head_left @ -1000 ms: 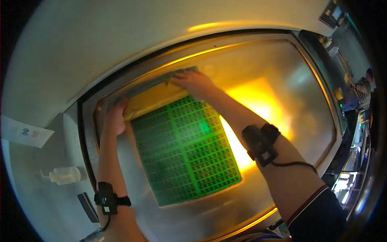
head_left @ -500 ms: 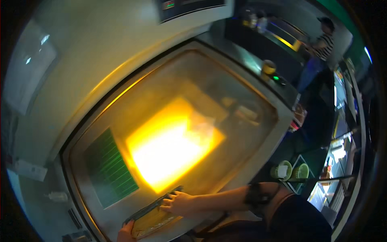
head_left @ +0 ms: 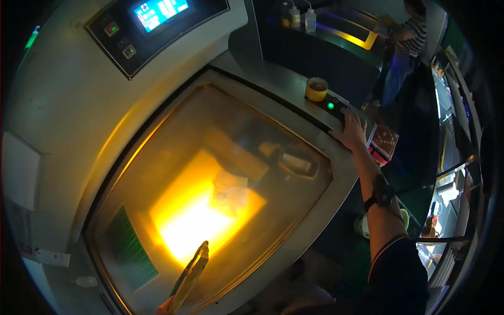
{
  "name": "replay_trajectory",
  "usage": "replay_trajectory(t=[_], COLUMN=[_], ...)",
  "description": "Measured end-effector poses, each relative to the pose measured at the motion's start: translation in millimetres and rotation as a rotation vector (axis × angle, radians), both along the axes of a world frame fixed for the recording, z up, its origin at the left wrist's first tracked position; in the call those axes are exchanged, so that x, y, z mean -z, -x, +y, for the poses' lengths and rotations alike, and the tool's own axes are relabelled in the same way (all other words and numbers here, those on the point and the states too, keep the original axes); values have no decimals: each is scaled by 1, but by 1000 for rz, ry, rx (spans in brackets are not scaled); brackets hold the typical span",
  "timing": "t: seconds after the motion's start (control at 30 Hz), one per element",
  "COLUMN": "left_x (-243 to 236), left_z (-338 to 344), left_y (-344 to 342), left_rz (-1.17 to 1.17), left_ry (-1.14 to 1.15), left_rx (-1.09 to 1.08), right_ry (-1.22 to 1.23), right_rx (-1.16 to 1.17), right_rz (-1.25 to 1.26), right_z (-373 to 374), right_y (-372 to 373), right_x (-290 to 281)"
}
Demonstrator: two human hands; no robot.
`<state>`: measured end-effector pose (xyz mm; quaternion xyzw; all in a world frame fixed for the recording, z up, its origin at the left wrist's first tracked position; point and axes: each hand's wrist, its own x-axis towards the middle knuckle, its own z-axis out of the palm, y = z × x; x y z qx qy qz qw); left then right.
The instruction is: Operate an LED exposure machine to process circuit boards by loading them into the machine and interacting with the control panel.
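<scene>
Under a clear, hazy sheet on the machine bed [head_left: 273,220], a patch of yellow-white light [head_left: 199,220] glows brightly. My left hand [head_left: 165,306], mostly cut off by the lower edge, grips a long flat bar-like piece [head_left: 190,274], yellowish with a dark edge, whose exact kind I cannot make out. It is tilted up over the near side of the bed. My right hand [head_left: 350,132] lies with fingers spread on the machine's right rim, close to a lit green button [head_left: 331,106]. It holds nothing. A darker button sits just beside the green one.
A yellow tape roll [head_left: 316,90] stands on the far ledge. A dark green lined panel [head_left: 132,253] lies at the bed's left. A control panel with a lit screen [head_left: 160,14] is on the upper left housing. Another person [head_left: 409,42] stands by a far bench.
My right hand has let go of the long piece and reached far right to the rim by the green button. The piece is now steeper, in my left hand alone. My view has shifted.
</scene>
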<state>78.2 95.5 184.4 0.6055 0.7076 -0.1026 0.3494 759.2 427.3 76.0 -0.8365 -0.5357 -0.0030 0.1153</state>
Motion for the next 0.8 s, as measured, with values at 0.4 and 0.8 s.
replay_trajectory(t=[0.4,0.8], left_x=[103,64], left_z=[-90,-164], left_y=[76,219], left_rz=[91,123], left_ry=[-436,-44], left_rx=[35,126], right_ry=[330,386], right_rx=[-479,-1722], right_rz=[25,98], right_z=[21,-313], right_y=[163,563], right_x=[-21,-25])
